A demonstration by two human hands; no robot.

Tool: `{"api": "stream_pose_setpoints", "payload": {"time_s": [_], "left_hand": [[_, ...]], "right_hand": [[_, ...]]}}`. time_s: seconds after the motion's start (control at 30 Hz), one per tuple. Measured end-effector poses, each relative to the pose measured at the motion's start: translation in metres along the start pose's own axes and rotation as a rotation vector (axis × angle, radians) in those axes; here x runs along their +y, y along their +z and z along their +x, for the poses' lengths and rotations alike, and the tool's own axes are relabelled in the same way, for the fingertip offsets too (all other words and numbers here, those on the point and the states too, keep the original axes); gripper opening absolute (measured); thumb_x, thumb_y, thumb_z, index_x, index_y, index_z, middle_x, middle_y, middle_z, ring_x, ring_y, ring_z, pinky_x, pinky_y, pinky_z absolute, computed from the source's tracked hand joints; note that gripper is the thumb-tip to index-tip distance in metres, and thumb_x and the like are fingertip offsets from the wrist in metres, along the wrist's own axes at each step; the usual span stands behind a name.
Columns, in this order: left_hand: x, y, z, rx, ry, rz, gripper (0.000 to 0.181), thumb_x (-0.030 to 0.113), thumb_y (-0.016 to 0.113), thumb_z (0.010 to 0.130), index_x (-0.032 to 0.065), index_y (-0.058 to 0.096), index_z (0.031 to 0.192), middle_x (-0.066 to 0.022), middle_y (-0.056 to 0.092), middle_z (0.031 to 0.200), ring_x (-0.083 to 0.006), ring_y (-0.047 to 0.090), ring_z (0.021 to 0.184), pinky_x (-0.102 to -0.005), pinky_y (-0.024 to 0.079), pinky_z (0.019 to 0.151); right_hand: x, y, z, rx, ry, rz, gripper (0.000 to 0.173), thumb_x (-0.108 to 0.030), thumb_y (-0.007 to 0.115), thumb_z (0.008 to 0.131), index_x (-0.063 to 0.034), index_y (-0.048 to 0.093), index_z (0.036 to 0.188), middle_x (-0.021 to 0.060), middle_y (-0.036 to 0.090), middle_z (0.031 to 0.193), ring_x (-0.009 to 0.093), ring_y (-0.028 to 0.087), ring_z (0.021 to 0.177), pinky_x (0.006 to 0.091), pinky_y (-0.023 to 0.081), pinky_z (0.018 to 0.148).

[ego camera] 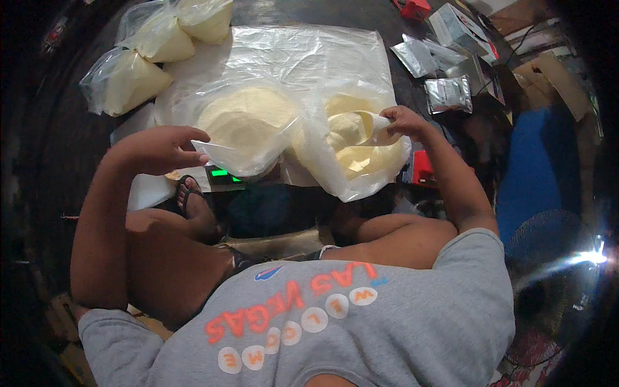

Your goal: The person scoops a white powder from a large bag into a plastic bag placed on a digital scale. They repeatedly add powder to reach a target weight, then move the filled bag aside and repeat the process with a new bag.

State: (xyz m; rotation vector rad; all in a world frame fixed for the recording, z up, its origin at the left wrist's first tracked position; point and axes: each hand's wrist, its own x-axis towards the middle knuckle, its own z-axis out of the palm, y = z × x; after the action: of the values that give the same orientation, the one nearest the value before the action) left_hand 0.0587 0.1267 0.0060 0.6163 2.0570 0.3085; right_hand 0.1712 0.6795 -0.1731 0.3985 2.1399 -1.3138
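My left hand (167, 150) holds the near left edge of an open clear plastic bag (246, 167), its thumb and forefinger at the film. Pale yellow powder (251, 104) is heaped inside that bag. A digital scale with a lit green display (220, 173) shows under the bag's near edge. My right hand (408, 122) grips a white scoop (379, 126) by its end. More pale powder (346, 126) lies in the scoop, which is inside a second, larger open plastic bag (319, 167). That bag also contains pale powder and stands to the right of the first.
Several filled clear bags (138, 82) stand at the far left. A whitish sheet (309, 53) lies under the open bags. Silver pouches (447, 94) and a box (459, 31) are at the right, with a red object (423, 167) by my right forearm.
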Motion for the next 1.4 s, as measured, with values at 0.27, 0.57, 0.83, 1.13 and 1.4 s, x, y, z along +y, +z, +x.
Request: {"api": "stream_pose_setpoints", "payload": {"time_s": [0.27, 0.57, 0.83, 1.13, 1.4], "left_hand": [[0.003, -0.009, 0.001, 0.022, 0.047, 0.056, 0.062, 0.045, 0.065, 0.097, 0.0048, 0.052, 0.142, -0.0208, 0.069, 0.120, -0.0290, 0.067, 0.109, -0.0391, 0.051, 0.094], [-0.010, -0.014, -0.003, 0.072, 0.086, -0.052, 0.068, 0.049, 0.063, 0.097, 0.0040, 0.048, 0.145, -0.0167, 0.069, 0.120, -0.0223, 0.067, 0.095, -0.0371, 0.053, 0.088], [-0.051, -0.013, 0.016, 0.141, 0.105, 0.056, 0.076, 0.057, 0.063, 0.092, 0.0010, 0.052, 0.143, -0.0227, 0.066, 0.126, -0.0274, 0.071, 0.090, -0.0389, 0.055, 0.084], [-0.057, -0.004, 0.022, 0.168, 0.147, 0.133, 0.078, 0.060, 0.062, 0.093, 0.0026, 0.050, 0.144, -0.0209, 0.067, 0.124, -0.0302, 0.068, 0.101, -0.0401, 0.056, 0.085], [-0.036, 0.012, -0.020, 0.210, 0.175, 0.219, 0.073, 0.057, 0.061, 0.093, 0.0034, 0.053, 0.142, -0.0218, 0.063, 0.133, -0.0369, 0.060, 0.123, -0.0434, 0.045, 0.106]], "right_hand": [[0.005, -0.052, -0.053, 0.093, -0.124, 0.199, 0.040, -0.005, 0.068, 0.063, -0.0024, 0.071, 0.103, 0.0026, 0.069, 0.090, 0.014, 0.064, 0.079, 0.0268, 0.050, 0.070], [-0.088, -0.041, -0.082, 0.130, -0.291, 0.226, 0.043, -0.008, 0.072, 0.072, 0.0007, 0.068, 0.114, 0.0037, 0.071, 0.095, 0.009, 0.063, 0.079, 0.0235, 0.050, 0.071], [-0.251, 0.125, -0.062, 0.467, -0.829, -1.083, 0.028, -0.018, 0.066, 0.065, -0.0065, 0.072, 0.091, 0.0151, 0.071, 0.091, 0.033, 0.067, 0.081, 0.0406, 0.050, 0.086], [-0.269, 0.204, -0.064, 0.616, -0.861, -1.272, 0.025, -0.014, 0.065, 0.068, -0.0123, 0.074, 0.090, 0.0064, 0.070, 0.102, 0.027, 0.061, 0.108, 0.0413, 0.037, 0.105], [-0.275, 0.181, -0.083, 0.654, -0.926, -1.329, 0.033, -0.012, 0.065, 0.068, -0.0104, 0.072, 0.100, 0.0075, 0.071, 0.107, 0.028, 0.061, 0.112, 0.0448, 0.037, 0.107]]}}
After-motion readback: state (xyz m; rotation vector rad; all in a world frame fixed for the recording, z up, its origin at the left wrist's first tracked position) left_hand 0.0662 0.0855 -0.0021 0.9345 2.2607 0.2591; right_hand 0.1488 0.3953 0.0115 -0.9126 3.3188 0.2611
